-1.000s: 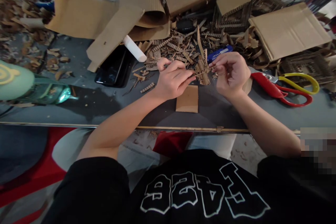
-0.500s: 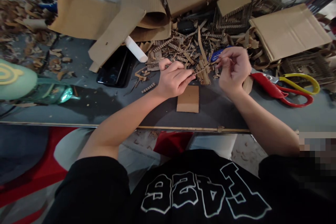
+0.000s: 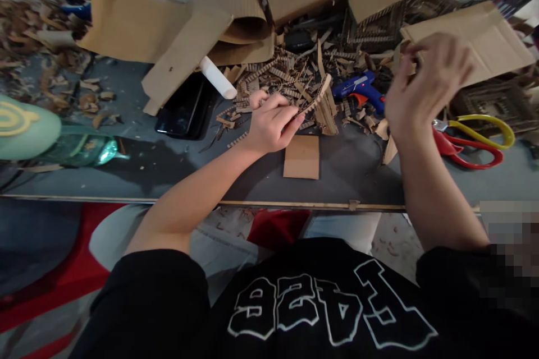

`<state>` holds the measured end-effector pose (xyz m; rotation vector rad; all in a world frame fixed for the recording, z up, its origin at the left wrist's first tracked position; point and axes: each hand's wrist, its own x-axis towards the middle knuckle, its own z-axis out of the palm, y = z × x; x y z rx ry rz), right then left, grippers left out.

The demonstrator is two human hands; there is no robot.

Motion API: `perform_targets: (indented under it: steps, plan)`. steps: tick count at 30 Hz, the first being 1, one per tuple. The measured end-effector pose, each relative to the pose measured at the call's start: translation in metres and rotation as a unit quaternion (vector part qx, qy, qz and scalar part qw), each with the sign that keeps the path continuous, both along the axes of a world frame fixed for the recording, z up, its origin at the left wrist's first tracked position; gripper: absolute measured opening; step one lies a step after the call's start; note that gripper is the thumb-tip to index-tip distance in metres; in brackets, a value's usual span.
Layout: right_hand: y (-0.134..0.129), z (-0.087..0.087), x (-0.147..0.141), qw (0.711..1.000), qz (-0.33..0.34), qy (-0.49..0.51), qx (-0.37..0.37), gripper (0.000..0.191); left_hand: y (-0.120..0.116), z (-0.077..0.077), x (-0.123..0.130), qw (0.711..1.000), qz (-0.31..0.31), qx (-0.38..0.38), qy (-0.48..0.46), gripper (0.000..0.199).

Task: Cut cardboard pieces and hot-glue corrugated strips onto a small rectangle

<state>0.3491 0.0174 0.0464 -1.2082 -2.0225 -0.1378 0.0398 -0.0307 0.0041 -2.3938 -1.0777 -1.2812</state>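
Note:
My left hand [image 3: 275, 123] pinches one end of a thin corrugated cardboard strip [image 3: 319, 96], which curves up and to the right. Below the strip a small square of cardboard [image 3: 301, 158] lies flat on the grey table. My right hand [image 3: 425, 84] is raised off to the right, its fingers apart and slightly blurred, with nothing seen in it. Just left of that hand lies a blue glue gun [image 3: 360, 88] with an orange trigger. Behind the right wrist are scissors [image 3: 475, 140] with red and yellow handles, their blades partly hidden.
Cardboard scraps [image 3: 273, 76] are heaped mid-table. A rolled cardboard sheet [image 3: 229, 3] stands at the back, near a black phone-like object [image 3: 183, 106] and a white cylinder [image 3: 219, 78]. A green bottle [image 3: 80, 146] lies at left. The table's front edge [image 3: 269, 203] runs close to me.
My right hand has let go of the strip's far end and swung right and up, opening. The strip's freed end now sticks upward. The glue gun is uncovered; my left hand barely moved.

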Motion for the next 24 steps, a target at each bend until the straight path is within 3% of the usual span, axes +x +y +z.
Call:
perform_targets:
  steps: [2, 3, 5, 7, 10, 13, 17, 24]
  plan:
    - [-0.005, 0.001, -0.014, 0.989, -0.144, 0.011, 0.027, 0.047, -0.001, 0.000, 0.001, 1.000, 0.002, -0.021, 0.017, 0.033]
    - [-0.008, 0.002, -0.021, 0.985, -0.166, 0.014, 0.038, 0.050, -0.001, 0.000, 0.001, 0.999, 0.005, -0.039, 0.026, 0.034]
    - [-0.015, 0.004, -0.032, 0.989, -0.131, 0.019, 0.065, 0.049, -0.001, 0.001, 0.002, 0.996, 0.009, -0.077, 0.038, 0.036]
    - [-0.020, 0.004, -0.041, 0.995, -0.049, 0.019, 0.081, 0.043, 0.000, 0.001, 0.004, 0.993, 0.014, -0.106, 0.044, 0.036]
    - [-0.025, -0.003, -0.054, 0.994, 0.088, -0.018, 0.059, 0.037, 0.001, 0.002, 0.006, 0.988, 0.037, -0.140, 0.055, 0.035]
    - [-0.028, -0.015, -0.069, 0.984, 0.168, -0.046, 0.046, 0.035, 0.001, 0.002, 0.007, 0.981, 0.080, -0.164, 0.068, 0.028]
    - [-0.029, -0.025, -0.082, 0.979, 0.183, -0.056, 0.067, 0.032, 0.002, 0.000, 0.007, 0.973, 0.091, -0.194, 0.089, 0.023]
    - [-0.027, -0.028, -0.078, 0.984, 0.168, -0.055, 0.025, 0.038, -0.002, -0.001, 0.015, 0.971, 0.000, -0.218, 0.102, 0.035]
